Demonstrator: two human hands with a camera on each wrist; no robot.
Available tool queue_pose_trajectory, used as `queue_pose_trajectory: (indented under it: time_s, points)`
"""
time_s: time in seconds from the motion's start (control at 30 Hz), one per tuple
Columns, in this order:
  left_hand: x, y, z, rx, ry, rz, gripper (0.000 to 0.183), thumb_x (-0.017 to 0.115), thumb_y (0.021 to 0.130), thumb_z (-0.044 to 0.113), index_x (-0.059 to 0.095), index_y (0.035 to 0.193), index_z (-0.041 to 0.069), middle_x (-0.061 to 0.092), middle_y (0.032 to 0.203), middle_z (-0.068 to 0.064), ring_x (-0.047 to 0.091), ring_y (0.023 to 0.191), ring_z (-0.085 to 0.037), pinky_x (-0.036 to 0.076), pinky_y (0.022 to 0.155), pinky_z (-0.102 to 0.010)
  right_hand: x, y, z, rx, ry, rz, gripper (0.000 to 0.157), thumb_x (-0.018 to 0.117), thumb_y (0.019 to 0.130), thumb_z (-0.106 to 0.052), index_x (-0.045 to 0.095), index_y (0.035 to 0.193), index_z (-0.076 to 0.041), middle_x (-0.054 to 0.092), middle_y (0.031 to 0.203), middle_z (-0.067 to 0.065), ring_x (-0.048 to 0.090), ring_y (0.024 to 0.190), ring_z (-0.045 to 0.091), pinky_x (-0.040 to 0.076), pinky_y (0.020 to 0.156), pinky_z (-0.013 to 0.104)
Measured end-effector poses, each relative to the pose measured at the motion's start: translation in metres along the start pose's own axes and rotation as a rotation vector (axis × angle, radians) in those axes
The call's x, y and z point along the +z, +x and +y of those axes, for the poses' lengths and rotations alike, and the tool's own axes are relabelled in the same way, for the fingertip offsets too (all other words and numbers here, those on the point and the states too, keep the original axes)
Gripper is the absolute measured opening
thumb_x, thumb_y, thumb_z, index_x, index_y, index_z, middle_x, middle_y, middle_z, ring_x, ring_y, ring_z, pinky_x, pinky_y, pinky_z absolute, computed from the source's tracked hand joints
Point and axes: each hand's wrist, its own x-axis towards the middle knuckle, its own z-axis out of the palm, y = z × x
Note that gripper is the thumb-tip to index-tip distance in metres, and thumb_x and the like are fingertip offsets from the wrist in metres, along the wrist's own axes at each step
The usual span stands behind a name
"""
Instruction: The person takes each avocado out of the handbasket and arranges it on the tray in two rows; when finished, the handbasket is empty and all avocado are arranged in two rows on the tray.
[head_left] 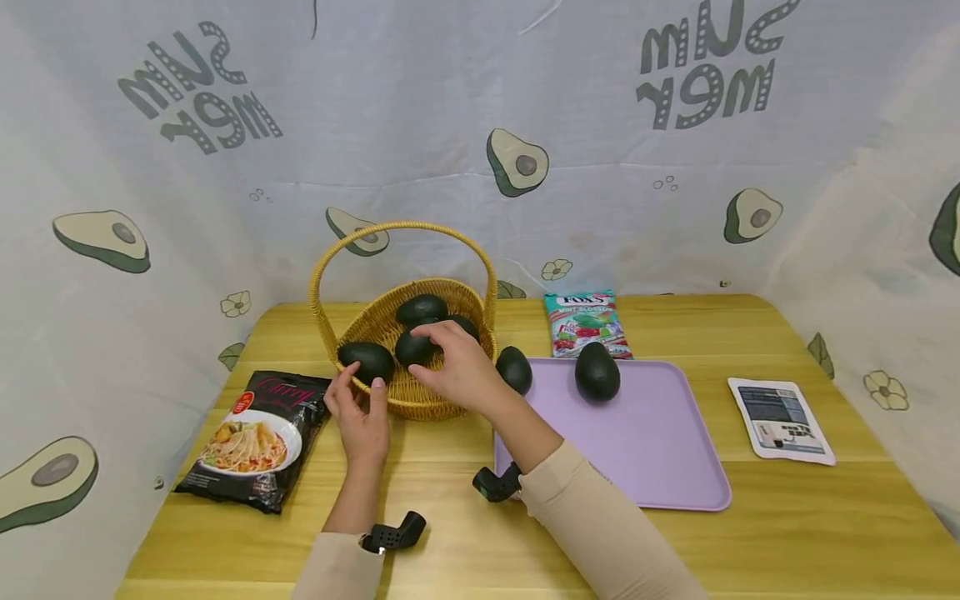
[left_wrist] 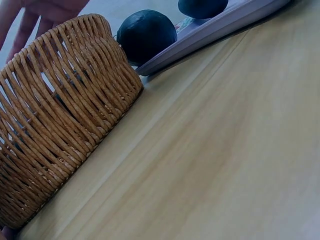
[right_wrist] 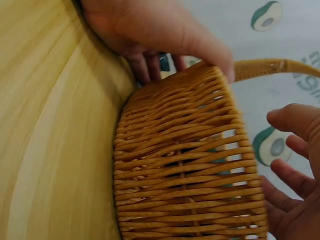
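A yellow wicker basket (head_left: 420, 407) with a tall handle stands at the left-centre of the table, holding several dark avocados (head_left: 367, 362). My left hand (head_left: 360, 421) grips its front left rim; in the right wrist view the thumb lies over the rim and the fingers go round the outside. Over the basket's front right side hovers my right hand (head_left: 467, 373), fingers spread and loosely bent, close above the middle avocado (head_left: 415, 348). The right wrist view shows nothing between those fingers. Two more avocados (head_left: 597, 372) are on the lilac tray (head_left: 645, 450), one at its left corner beside the basket.
A black noodle packet (head_left: 247, 442) lies left of the basket. Behind the tray is a candy bag (head_left: 587, 323), and a white pouch (head_left: 780, 421) lies to its right. A printed curtain (head_left: 420, 125) hangs behind the table.
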Motion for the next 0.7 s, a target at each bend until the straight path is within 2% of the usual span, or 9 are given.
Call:
queue_pose_trajectory:
  time_s: [0.2, 0.37, 0.7]
  points:
    - [0.001, 0.001, 0.000, 0.005, 0.011, 0.000, 0.044, 0.062, 0.102, 0.017, 0.048, 0.143, 0.014, 0.021, 0.155, -0.016, 0.046, 0.136, -0.039, 0.037, 0.112, -0.057, 0.011, 0.020, 0.007, 0.031, -0.001, -0.021, 0.049, 0.076, 0.092, -0.026, 0.061, 0.137, -0.015, 0.053, 0.148, 0.006, 0.057, 0.132, 0.029, 0.050, 0.107, 0.046]
    - [0.000, 0.002, -0.001, 0.002, 0.014, -0.001, 0.044, 0.061, 0.102, 0.018, 0.048, 0.143, 0.015, 0.020, 0.156, -0.017, 0.044, 0.137, -0.040, 0.037, 0.112, -0.058, 0.017, 0.033, 0.011, 0.069, -0.001, -0.023, 0.050, 0.075, 0.093, -0.026, 0.059, 0.139, -0.016, 0.043, 0.159, 0.006, 0.046, 0.144, 0.032, 0.044, 0.113, 0.049]
    - [-0.001, 0.001, -0.001, -0.012, 0.023, -0.004, 0.043, 0.061, 0.102, 0.020, 0.049, 0.143, 0.014, 0.016, 0.158, -0.019, 0.043, 0.139, -0.040, 0.037, 0.113, -0.057, 0.024, 0.037, 0.018, 0.149, -0.017, -0.074, 0.059, 0.074, 0.093, -0.030, 0.053, 0.148, -0.022, 0.024, 0.169, 0.007, 0.033, 0.152, 0.038, 0.042, 0.113, 0.057]
